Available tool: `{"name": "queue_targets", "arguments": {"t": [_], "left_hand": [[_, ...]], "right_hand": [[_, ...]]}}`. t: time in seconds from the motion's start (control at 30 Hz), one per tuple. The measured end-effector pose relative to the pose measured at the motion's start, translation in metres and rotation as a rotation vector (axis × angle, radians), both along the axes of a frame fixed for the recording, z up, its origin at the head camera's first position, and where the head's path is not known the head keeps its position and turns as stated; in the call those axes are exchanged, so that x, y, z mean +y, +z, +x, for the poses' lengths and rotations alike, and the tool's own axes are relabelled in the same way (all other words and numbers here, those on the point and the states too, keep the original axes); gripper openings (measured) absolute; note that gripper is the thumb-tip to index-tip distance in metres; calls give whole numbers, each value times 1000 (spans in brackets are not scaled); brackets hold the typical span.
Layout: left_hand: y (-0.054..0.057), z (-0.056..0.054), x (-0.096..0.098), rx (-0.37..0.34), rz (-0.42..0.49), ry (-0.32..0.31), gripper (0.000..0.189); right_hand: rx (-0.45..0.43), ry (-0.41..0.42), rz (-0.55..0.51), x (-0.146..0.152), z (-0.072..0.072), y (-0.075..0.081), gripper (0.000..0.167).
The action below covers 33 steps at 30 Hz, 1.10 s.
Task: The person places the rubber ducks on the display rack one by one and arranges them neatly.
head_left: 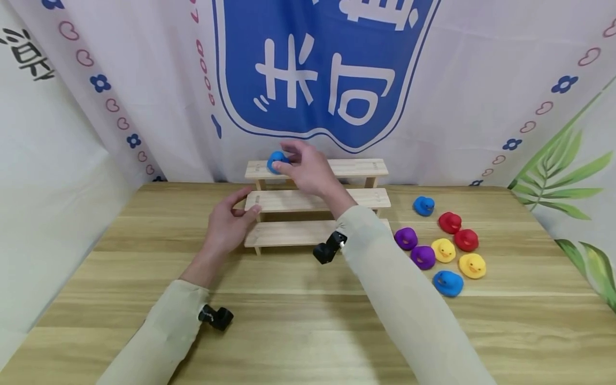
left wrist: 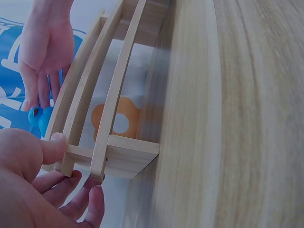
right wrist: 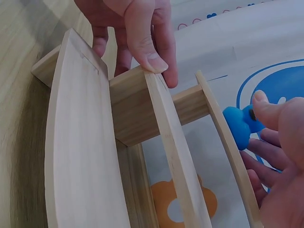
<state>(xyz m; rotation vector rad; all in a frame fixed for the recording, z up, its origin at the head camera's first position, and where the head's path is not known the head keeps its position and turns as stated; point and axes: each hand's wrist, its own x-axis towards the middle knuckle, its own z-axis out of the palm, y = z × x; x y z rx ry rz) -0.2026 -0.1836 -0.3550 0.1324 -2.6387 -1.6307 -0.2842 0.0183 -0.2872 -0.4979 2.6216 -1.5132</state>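
A three-tier wooden stand point(head_left: 284, 234) stands at the back of the table. On the left end of its top tier sits a blue rubber duck point(head_left: 276, 159), also visible in the right wrist view as a blue duck point(right wrist: 237, 128) at the tier's edge. My right hand point(head_left: 312, 170) holds this duck between thumb and fingers. My left hand point(head_left: 230, 224) grips the stand's left end. In the left wrist view the thumb point(left wrist: 53, 148) lies on the middle tier, with the other fingers curled about the end of the boards.
Right of the stand lie several loose ducks: a blue duck point(head_left: 424, 206), red ducks point(head_left: 449, 222), purple ducks point(head_left: 406, 238), yellow ducks point(head_left: 472, 266) and a nearer blue duck point(head_left: 448, 283). A printed curtain point(head_left: 183, 107) hangs close behind the stand.
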Motion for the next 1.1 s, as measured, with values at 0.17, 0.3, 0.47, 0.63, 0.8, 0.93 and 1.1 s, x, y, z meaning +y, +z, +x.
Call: {"name": "queue_targets", "arguments": {"t": [0.17, 0.3, 0.47, 0.63, 0.8, 0.93, 1.1], "left_hand": [[-1, 0, 1, 6, -7, 2, 60], [-1, 0, 1, 2, -11, 6, 60], [1, 1, 1, -6, -10, 8, 61], [0, 0, 2, -9, -11, 9, 61], [0, -1, 2, -6, -16, 9, 60], [0, -1, 2, 1, -21, 7, 60], [0, 0, 2, 2, -21, 9, 60]], "right_hand": [[27, 4, -18, 12, 5, -2, 60], [60, 1, -55, 24, 10, -5, 56], [113, -15, -80, 40, 17, -9, 52], [137, -41, -83, 59, 25, -11, 49], [158, -79, -65, 78, 32, -12, 50], [186, -101, -60, 93, 36, -14, 49], [192, -132, -64, 113, 38, -17, 47]]}}
